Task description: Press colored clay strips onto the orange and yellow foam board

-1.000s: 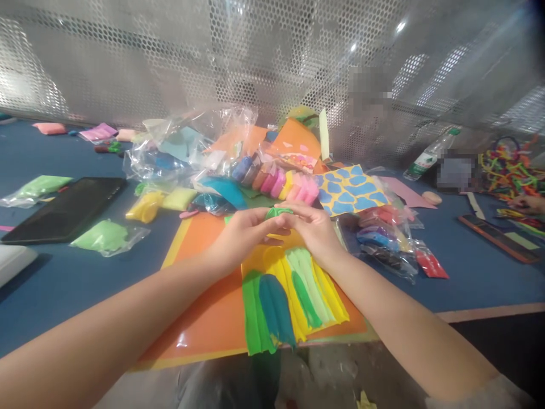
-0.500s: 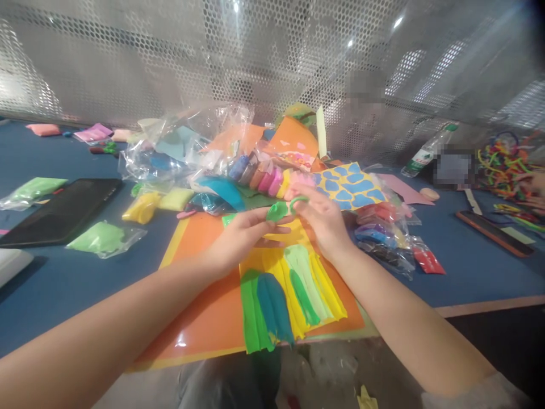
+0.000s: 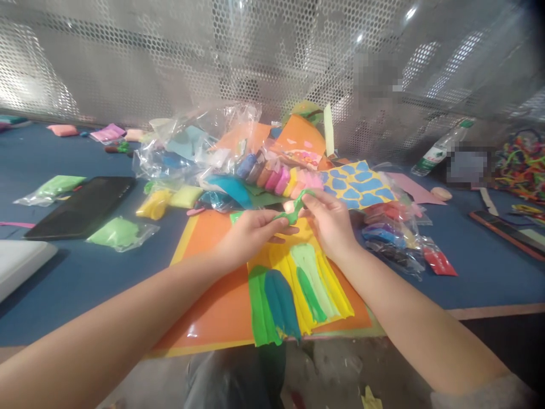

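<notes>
A piece of green modelling clay [image 3: 293, 216] stretches between my two hands, held above the work. My left hand [image 3: 255, 232] pinches its lower end between thumb and fingers. At its upper, looped end, the fingertips of my right hand [image 3: 330, 215] are closed on it. Below lies a yellow sheet [image 3: 279, 258] covered with strips of clay: green [image 3: 261, 307], blue-teal [image 3: 283, 304], pale green [image 3: 310, 270] and yellow. That sheet rests on an orange board [image 3: 213, 295] at the table's near edge.
Behind my hands lie bagged clays [image 3: 268, 173] in several colours and a blue-and-yellow patterned card [image 3: 357, 184]. At left are a black tablet [image 3: 85, 207] and a bag of light green clay [image 3: 117, 233]. A bottle [image 3: 440, 149] leans at right, near pipe cleaners [image 3: 523, 165].
The green clay now hangs as a stretched, twisted strand between my hands; before, it showed a flattened lump at left and a thin curl at right. The view has shifted slightly.
</notes>
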A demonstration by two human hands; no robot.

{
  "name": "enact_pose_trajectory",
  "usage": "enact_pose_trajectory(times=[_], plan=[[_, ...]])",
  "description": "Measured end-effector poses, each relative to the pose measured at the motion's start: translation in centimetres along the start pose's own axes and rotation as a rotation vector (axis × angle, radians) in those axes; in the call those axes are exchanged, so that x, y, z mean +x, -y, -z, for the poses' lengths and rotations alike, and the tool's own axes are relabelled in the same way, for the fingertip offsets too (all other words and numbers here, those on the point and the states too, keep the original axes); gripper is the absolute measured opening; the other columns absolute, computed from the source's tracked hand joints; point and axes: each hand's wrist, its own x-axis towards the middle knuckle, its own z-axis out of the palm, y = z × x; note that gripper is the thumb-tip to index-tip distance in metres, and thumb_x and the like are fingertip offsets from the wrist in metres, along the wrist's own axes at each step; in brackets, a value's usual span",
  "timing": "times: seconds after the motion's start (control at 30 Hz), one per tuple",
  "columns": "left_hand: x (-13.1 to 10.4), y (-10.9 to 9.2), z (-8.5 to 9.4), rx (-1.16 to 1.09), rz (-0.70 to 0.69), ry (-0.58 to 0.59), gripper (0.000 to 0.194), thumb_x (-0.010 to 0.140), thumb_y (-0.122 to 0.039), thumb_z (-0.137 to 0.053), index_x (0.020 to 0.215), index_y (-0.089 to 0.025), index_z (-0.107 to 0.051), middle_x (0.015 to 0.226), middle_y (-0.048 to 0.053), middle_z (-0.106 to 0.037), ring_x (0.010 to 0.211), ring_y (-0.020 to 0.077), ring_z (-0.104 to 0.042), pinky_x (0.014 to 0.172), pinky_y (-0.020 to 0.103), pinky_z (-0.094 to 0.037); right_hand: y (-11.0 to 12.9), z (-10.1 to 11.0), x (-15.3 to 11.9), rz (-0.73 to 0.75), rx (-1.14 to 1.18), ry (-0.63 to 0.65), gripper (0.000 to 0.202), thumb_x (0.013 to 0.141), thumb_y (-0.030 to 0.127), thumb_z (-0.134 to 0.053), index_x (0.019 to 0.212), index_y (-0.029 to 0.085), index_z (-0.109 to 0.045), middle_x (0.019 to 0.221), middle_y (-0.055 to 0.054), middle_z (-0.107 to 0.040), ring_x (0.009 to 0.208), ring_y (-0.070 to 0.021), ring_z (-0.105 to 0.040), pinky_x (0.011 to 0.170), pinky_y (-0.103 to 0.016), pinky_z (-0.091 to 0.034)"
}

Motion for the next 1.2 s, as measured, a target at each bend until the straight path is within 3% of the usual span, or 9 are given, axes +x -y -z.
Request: enact_pose_trajectory(times=[0.17,0.37,0.5,0.57,0.67,0.8,0.9,1.1,1.2], plan=[[-0.2,0.0,-0.3,-0.307,0.012,0.012,0.034,0.086,-0.045,-0.059,0.104,-0.018,-0.068,0.123,0.01,-0.065,0.114,0.0286,-0.06,0.089,0.04,-0.054,0.0,0.5,0.0,0.068,-0.184,0.239,0.031,0.074,0.039,-0.072,0.103,0.029,-0.071,0.119,-0.003,-0.063,0.108,-0.0215,-0.06,0.087,-0.036,-0.053],[0.2,-0.1,0.0,-0.317,0.035,-0.068,0.037,0.084,-0.046,-0.062,0.104,-0.016,-0.069,0.114,0.01,-0.069,0.11,0.0252,-0.062,0.094,0.038,-0.051,0.2,0.6,-0.6,0.465,-0.683,0.378,0.032,0.083,0.027,-0.061,0.115,0.03,-0.067,0.129,-0.007,-0.058,0.123,-0.0244,-0.05,0.107,-0.046,-0.04],[0.4,0.2,0.4,-0.29,0.068,-0.119,0.029,0.081,-0.037,-0.068,0.098,-0.015,-0.068,0.105,0.011,-0.072,0.104,0.0228,-0.065,0.094,0.036,-0.051,0.1,0.6,-0.8,0.344,-0.708,0.428,0.066,0.083,0.024,-0.061,0.144,0.033,-0.037,0.136,-0.006,-0.054,0.122,-0.024,-0.053,0.105,-0.047,-0.042],[0.4,0.4,0.4,-0.325,0.067,-0.059,0.027,0.082,-0.034,-0.066,0.1,-0.015,-0.068,0.109,0.01,-0.071,0.106,0.0227,-0.064,0.096,0.037,-0.05,0.1,0.6,-0.8,0.25,-0.634,0.44,0.065,0.084,0.027,-0.061,0.144,0.033,-0.036,0.136,-0.006,-0.055,0.118,-0.0226,-0.057,0.098,-0.043,-0.048],[0.3,0.2,0.2,-0.438,0.095,0.054,0.028,0.082,-0.031,-0.064,0.106,-0.016,-0.067,0.118,0.009,-0.067,0.114,0.0247,-0.059,0.098,0.04,-0.048,0.0,0.5,-0.6,0.266,-0.594,0.424,0.04,0.086,0.031,-0.059,0.126,0.029,-0.058,0.13,-0.006,-0.059,0.12,-0.0219,-0.055,0.099,-0.04,-0.048],[0.1,-0.6,-0.1,-0.605,0.174,0.143,0.056,0.085,-0.06,-0.048,0.121,-0.018,-0.059,0.127,0.013,-0.061,0.126,0.0296,-0.049,0.097,0.044,-0.047,0.4,0.5,-0.6,0.387,-0.605,0.288,0.019,0.086,0.03,-0.059,0.102,0.027,-0.07,0.113,-0.005,-0.069,0.108,-0.0211,-0.063,0.097,-0.041,-0.049],[-0.1,-1.3,-0.4,-0.696,0.208,0.219,0.079,0.081,-0.077,-0.032,0.128,-0.017,-0.052,0.129,0.016,-0.059,0.128,0.0307,-0.048,0.1,0.043,-0.044,0.8,0.3,-1.0,0.489,-0.635,0.194,0.02,0.09,0.027,-0.052,0.1,0.029,-0.07,0.108,-0.002,-0.072,0.104,-0.0204,-0.065,0.095,-0.042,-0.05],[-0.3,-1.8,-0.7,-0.754,0.112,0.161,0.087,0.078,-0.081,-0.026,0.134,-0.018,-0.047,0.133,0.015,-0.056,0.127,0.0297,-0.049,0.106,0.04,-0.038,0.6,-0.4,-1.3,0.574,-0.904,0.398,0.046,0.091,0.017,-0.041,0.135,0.027,-0.051,0.142,-0.003,-0.05,0.134,-0.0227,-0.043,0.117,-0.056,-0.02],[-0.3,-1.6,-0.3,-0.791,0.078,0.05,0.089,0.079,-0.079,-0.028,0.141,-0.017,-0.037,0.141,0.013,-0.05,0.135,0.0276,-0.04,0.108,0.037,-0.035,0.7,-0.6,-1.8,0.645,-0.846,0.538,0.052,0.088,0.012,-0.04,0.138,0.023,-0.049,0.141,-0.004,-0.051,0.133,-0.0208,-0.045,0.115,-0.048,-0.031]])
